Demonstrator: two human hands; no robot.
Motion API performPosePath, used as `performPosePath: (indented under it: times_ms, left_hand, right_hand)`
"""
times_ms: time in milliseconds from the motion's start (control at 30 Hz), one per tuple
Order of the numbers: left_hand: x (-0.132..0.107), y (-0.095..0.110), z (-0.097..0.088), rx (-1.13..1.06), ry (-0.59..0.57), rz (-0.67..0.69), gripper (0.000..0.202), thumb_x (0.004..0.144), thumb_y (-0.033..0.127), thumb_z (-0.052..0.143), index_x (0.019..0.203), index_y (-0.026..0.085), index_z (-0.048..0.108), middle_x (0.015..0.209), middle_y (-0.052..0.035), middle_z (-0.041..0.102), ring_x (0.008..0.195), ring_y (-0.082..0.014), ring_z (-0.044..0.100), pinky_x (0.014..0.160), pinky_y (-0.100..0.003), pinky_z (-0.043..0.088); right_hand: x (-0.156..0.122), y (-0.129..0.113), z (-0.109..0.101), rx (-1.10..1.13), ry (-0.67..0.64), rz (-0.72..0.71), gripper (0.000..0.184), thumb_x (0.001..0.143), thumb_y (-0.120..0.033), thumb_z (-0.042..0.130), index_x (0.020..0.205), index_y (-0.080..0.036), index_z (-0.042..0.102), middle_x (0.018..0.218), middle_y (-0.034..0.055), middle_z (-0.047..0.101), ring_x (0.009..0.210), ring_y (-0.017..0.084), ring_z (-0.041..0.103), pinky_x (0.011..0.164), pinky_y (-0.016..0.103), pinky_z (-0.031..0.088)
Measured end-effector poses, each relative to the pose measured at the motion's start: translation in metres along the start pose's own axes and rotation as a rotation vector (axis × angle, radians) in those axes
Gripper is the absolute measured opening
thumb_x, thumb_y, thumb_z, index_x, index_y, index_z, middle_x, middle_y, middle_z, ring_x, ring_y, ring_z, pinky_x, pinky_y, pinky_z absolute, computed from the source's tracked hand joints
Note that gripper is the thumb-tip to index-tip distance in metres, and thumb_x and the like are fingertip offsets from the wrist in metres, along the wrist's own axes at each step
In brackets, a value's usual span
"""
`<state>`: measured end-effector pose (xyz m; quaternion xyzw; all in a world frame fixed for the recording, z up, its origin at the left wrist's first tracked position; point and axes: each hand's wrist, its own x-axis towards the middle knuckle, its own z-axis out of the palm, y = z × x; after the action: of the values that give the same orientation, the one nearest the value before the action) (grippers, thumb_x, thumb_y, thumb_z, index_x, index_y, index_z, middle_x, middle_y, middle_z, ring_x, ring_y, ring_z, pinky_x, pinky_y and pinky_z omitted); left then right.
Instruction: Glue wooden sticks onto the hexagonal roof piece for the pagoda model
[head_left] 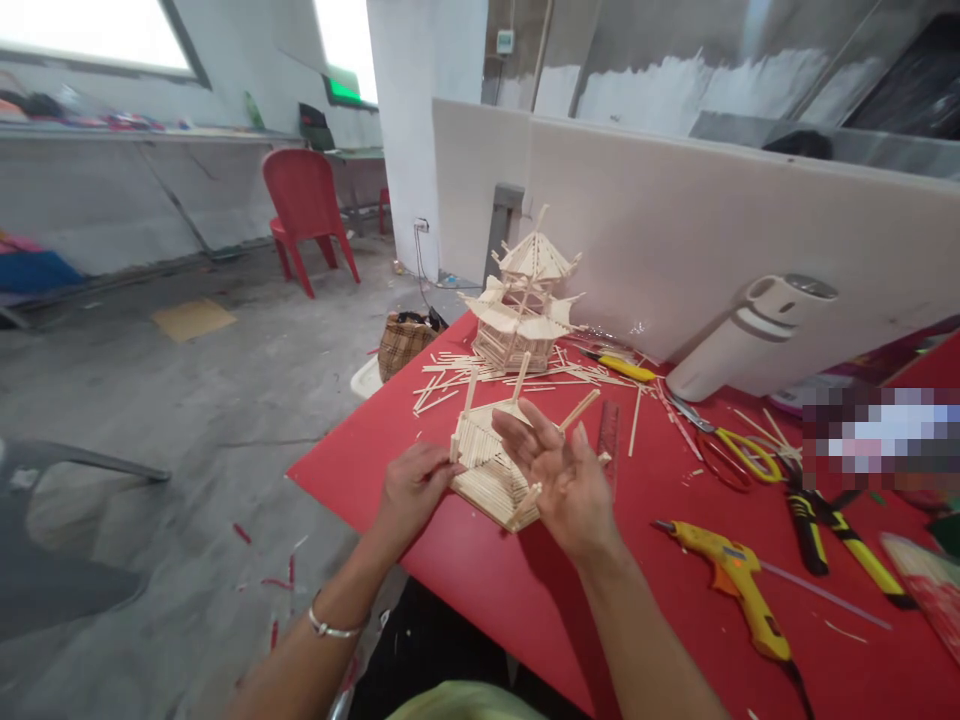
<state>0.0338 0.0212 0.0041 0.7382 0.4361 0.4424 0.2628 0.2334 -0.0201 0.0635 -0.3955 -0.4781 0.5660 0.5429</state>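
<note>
On the red table lies a six-sided base (480,455) made of pale wooden sticks, with several upright stick posts around its rim. My left hand (416,485) pinches the base at its left corner, by a short post. Palm up and fingers spread, my right hand (566,475) is held over the right side of the base. Nothing rests in it, and it hides part of the base. Behind stands a pagoda model (521,310) of the same sticks, with two roof tiers. Loose sticks (442,375) are scattered around its foot.
To the right lie a yellow glue gun (731,570), pliers (810,530), scissors (742,450), a yellow utility knife (619,365) and a red ruler (609,430). A white tumbler (739,345) stands near a white partition (637,220). A red chair (304,200) is at the back left.
</note>
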Motion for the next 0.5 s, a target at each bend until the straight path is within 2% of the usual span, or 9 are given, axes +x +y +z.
performPosePath:
  times_ms: [67, 133, 200, 267, 367, 500]
  left_hand:
    - [0.0, -0.002, 0.001, -0.001, -0.006, 0.0, 0.016, 0.087, 0.032, 0.063, 0.082, 0.021, 0.073, 0.077, -0.0038, 0.07, 0.072, -0.0165, 0.064, 0.068, -0.028, 0.051]
    - [-0.001, -0.004, 0.001, -0.008, -0.005, -0.004, 0.015, 0.087, 0.032, 0.064, 0.083, 0.021, 0.074, 0.078, -0.0037, 0.07, 0.073, -0.0167, 0.065, 0.069, -0.028, 0.052]
    - [-0.001, -0.006, 0.002, -0.033, -0.008, -0.009, 0.015, 0.087, 0.032, 0.064, 0.083, 0.022, 0.074, 0.08, -0.004, 0.071, 0.074, -0.0167, 0.066, 0.07, -0.028, 0.052]
    - [-0.001, -0.007, 0.002, -0.06, -0.013, -0.017, 0.016, 0.088, 0.031, 0.062, 0.083, 0.022, 0.074, 0.081, -0.0042, 0.072, 0.073, -0.0163, 0.066, 0.069, -0.028, 0.053]
    - [-0.001, -0.008, 0.001, -0.067, -0.033, -0.042, 0.02, 0.089, 0.031, 0.06, 0.079, 0.021, 0.074, 0.078, -0.0047, 0.071, 0.071, -0.0162, 0.066, 0.067, -0.027, 0.052]
    - [-0.001, -0.01, -0.005, -0.048, -0.136, -0.082, 0.027, 0.089, 0.031, 0.059, 0.067, 0.018, 0.069, 0.064, -0.0024, 0.063, 0.061, -0.0143, 0.06, 0.059, -0.025, 0.047]
  right_hand:
    - [0.012, 0.009, -0.002, -0.027, 0.006, 0.054, 0.072, 0.097, -0.062, 0.009, 0.144, -0.02, 0.045, 0.137, 0.0137, 0.059, 0.126, 0.024, 0.055, 0.101, 0.043, 0.043]
    - [0.024, 0.022, -0.002, -0.1, 0.006, 0.092, 0.064, 0.094, -0.064, 0.034, 0.134, -0.02, 0.056, 0.129, 0.0139, 0.064, 0.117, 0.024, 0.061, 0.096, 0.039, 0.046]
    - [0.035, 0.035, -0.001, -0.189, -0.016, 0.082, 0.052, 0.085, -0.057, 0.06, 0.122, -0.021, 0.066, 0.118, 0.011, 0.069, 0.105, 0.023, 0.063, 0.091, 0.036, 0.048]
    - [0.043, 0.045, 0.003, -0.238, -0.08, 0.04, 0.044, 0.076, -0.047, 0.074, 0.112, -0.022, 0.072, 0.105, 0.0063, 0.069, 0.092, 0.019, 0.063, 0.085, 0.033, 0.05]
    - [0.05, 0.053, 0.01, -0.258, -0.17, -0.001, 0.037, 0.07, -0.041, 0.08, 0.102, -0.023, 0.076, 0.092, 0.0019, 0.064, 0.083, 0.016, 0.06, 0.079, 0.03, 0.05]
    - [0.051, 0.056, 0.015, -0.257, -0.194, 0.038, 0.026, 0.074, -0.04, 0.077, 0.092, -0.022, 0.079, 0.087, 0.0024, 0.06, 0.084, 0.017, 0.06, 0.078, 0.03, 0.051]
